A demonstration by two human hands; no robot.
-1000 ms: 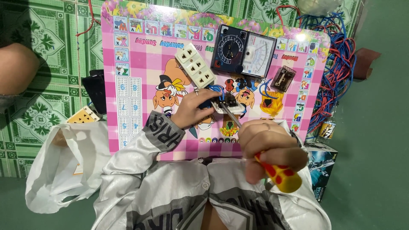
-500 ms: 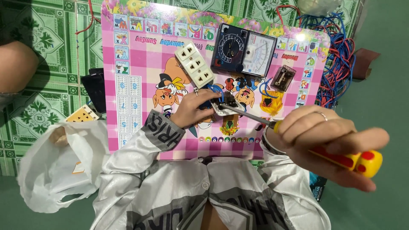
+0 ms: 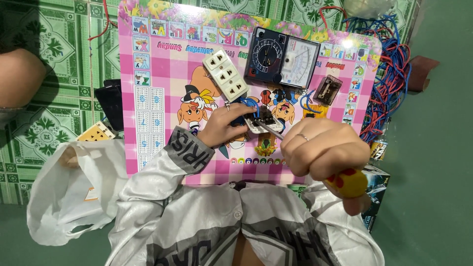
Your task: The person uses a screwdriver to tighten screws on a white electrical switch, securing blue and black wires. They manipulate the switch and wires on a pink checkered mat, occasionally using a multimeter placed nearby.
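My left hand (image 3: 224,125) rests on a pink cartoon board (image 3: 162,113) and grips a small white electrical part (image 3: 263,122) with blue wires. My right hand (image 3: 322,150) is closed around a screwdriver with a yellow, red-dotted handle (image 3: 347,182); its metal shaft points up-left, with the tip at the white part. A white three-outlet socket strip (image 3: 225,75) lies just above my left hand. A black and white analog multimeter (image 3: 283,57) sits beyond it.
A small brownish clear component (image 3: 327,89) lies right of the multimeter. A tangle of red and blue wires (image 3: 389,83) sprawls at the board's right edge. A white plastic bag (image 3: 74,192) sits at lower left. Someone's bare limb (image 3: 19,76) shows at far left.
My right hand swung out to the right with the screwdriver, then came back in, so the tip is again on the white part. My left hand stayed in place.
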